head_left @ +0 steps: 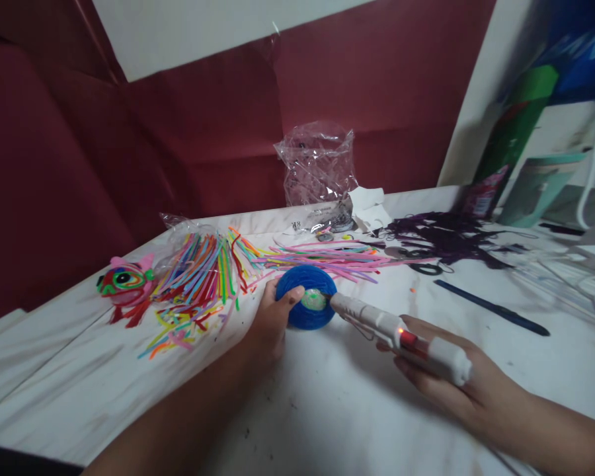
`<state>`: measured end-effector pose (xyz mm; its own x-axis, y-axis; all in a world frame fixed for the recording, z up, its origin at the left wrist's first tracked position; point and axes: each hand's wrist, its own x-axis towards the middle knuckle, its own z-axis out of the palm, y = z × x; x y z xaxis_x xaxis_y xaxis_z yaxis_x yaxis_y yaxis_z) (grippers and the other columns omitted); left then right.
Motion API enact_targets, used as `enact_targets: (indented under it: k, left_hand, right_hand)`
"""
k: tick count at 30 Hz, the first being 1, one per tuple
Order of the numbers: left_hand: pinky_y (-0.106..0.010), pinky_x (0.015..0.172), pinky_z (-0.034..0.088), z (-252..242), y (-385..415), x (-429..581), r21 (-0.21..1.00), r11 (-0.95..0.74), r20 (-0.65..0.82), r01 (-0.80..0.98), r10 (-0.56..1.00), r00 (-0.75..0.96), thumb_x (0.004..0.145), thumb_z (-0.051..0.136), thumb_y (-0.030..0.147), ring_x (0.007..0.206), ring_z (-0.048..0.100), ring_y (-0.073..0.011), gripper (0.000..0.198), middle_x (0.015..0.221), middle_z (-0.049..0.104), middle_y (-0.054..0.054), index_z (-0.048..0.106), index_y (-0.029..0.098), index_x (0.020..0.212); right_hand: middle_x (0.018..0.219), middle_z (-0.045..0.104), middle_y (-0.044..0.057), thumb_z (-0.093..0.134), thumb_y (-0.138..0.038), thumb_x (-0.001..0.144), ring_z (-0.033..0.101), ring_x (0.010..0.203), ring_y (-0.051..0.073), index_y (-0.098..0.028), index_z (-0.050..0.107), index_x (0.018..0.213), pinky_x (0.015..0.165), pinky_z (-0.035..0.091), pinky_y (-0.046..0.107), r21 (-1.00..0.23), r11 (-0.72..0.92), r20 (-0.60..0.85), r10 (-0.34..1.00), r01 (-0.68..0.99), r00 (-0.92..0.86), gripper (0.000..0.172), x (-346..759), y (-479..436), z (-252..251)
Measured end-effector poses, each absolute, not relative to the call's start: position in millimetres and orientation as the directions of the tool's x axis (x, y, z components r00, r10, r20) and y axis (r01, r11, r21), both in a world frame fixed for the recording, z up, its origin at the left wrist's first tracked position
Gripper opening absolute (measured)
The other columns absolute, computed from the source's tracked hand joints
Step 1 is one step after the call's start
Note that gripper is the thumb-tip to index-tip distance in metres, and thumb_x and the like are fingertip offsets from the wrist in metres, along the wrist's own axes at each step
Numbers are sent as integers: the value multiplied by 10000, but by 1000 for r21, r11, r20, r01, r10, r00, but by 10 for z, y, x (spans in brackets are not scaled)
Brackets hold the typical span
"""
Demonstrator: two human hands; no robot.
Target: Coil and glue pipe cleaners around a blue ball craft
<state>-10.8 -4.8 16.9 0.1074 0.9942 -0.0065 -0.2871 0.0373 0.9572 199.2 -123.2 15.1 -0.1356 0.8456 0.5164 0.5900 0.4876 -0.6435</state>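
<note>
Head view: the left hand (272, 314) grips the blue disc (313, 299), thumb across its face, above the table (297, 410). The right hand (478, 380) is wrapped around a glue gun (377, 316), an orange light glowing on it, its tip at the disc's right side; I cannot tell whether they touch. Left of the disc lie colourful stems (198, 264) and, farther, a toy (123, 281); behind it, a clear bag (320, 165).

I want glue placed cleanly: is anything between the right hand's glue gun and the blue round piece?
Nothing visible: the glue gun points straight at the blue round piece from the right, and the left hand holds the opposite side.
</note>
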Motion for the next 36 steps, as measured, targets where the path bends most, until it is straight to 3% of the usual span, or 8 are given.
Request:
enact_targets:
  k: [6, 14, 23, 36]
  left_hand:
    - [-328, 749, 483, 181, -46, -103, 949, 44, -10, -313, 994, 107, 603, 770, 347, 793, 644, -200, 445, 856, 686, -27, 567, 184, 964]
    - [-343, 765, 495, 192, -77, -98, 963, 48, -9, -266, 989, 148, 630, 753, 312, 813, 649, -213, 457, 886, 682, -34, 565, 182, 1025]
    - [-338, 755, 488, 166, -84, -93, 967, 34, 2, -251, 990, 140, 600, 777, 298, 797, 648, -210, 462, 861, 674, -24, 569, 202, 1002]
    - [-328, 733, 490, 204, -68, -103, 957, 41, -10, -287, 994, 108, 592, 773, 326, 786, 646, -207, 455, 868, 695, -37, 571, 186, 974]
  right_hand:
    - [674, 615, 12, 568, -256, 840, 635, 672, 194, -226, 595, 799, 577, 546, 265, -678, 482, 468, 865, 555, -179, 58, 2009, -1234, 156]
    - [775, 609, 21, 514, -220, 859, 622, 713, 180, -228, 514, 825, 651, 532, 284, -615, 530, 508, 833, 585, -220, 35, 1995, -1209, 176]
    - [667, 545, -5, 542, -224, 836, 515, 525, 147, -255, 503, 775, 460, 453, 239, -554, 582, 591, 779, 595, -211, 79, 1964, -1212, 172]
    - [678, 568, -10, 495, -187, 858, 544, 558, 145, -237, 517, 789, 481, 445, 244, -574, 559, 542, 807, 598, -234, 88, 1983, -1238, 211]
